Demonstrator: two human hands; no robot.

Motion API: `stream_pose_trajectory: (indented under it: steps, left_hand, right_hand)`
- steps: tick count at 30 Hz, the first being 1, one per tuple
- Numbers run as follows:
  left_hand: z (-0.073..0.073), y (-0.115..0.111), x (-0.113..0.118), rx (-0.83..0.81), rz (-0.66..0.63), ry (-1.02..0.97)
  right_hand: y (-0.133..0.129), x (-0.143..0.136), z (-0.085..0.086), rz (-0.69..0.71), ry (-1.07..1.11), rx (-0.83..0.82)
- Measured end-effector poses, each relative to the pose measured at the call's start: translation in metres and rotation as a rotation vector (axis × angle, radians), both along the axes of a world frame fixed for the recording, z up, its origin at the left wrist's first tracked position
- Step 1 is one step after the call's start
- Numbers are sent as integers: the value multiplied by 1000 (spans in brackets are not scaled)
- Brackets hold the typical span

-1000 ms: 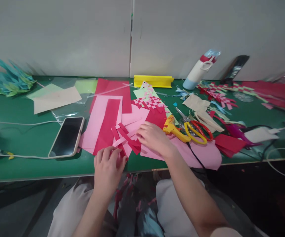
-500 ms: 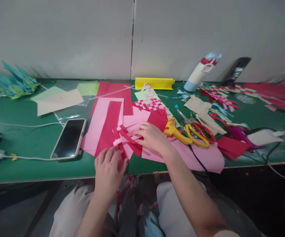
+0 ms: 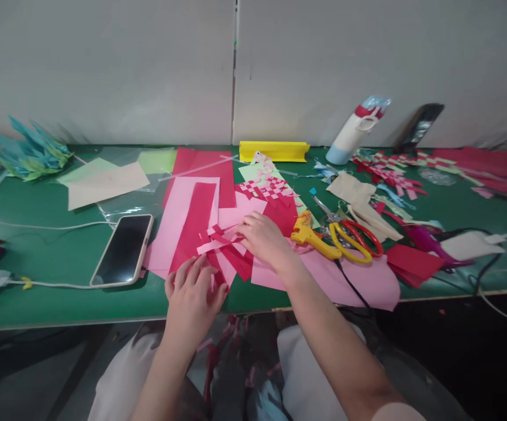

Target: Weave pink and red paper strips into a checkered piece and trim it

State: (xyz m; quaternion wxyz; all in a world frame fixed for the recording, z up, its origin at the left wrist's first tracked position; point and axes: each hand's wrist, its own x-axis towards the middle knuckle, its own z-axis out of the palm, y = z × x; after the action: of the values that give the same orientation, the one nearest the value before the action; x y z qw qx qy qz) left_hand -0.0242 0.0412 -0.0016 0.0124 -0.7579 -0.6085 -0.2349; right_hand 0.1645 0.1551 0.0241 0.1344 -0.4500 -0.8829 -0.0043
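Left hand: palm down near the table's front edge, fingers curled and a little spread over the near ends of the strips; I cannot tell from here whether it grips any.
Right hand: fingertips drawn close together at the right side of the strips; I cannot make out whether one is pinched.
Paper strips: pink and red, crossing one another between the two hands, on top of the sheets.
Paper sheets: pink and red, overlapping, reaching to the far side.
To the right: I see a yellow glue gun just beside scissors with yellow and red loops.
To the left: a phone, screen up.
Far side: woven checkered pieces, then a yellow folded piece by the wall.
Far right: a white-and-blue bottle.
Far left: teal paper leaves.
Table: green.
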Motion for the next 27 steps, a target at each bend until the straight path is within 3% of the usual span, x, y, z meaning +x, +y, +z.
stream_pose_trajectory:
  steps: [5, 11, 16, 22, 27]
  left_hand:
    - [18, 14, -12, -61, 2, -109]
    - [40, 64, -25, -75, -12, 44]
    - [33, 89, -23, -164, 34, 213]
    - [20, 93, -20, -228, 104, 210]
    - [18, 91, -20, -238, 103, 171]
  right_hand:
    - [0, 5, 7, -2, 155, -59]
    - [-8, -2, 18, 57, 507, -181]
    - [-9, -13, 14, 72, 471, -186]
    - [-9, -14, 6, 33, 327, -130]
    - [-9, -16, 4, -40, 234, -168]
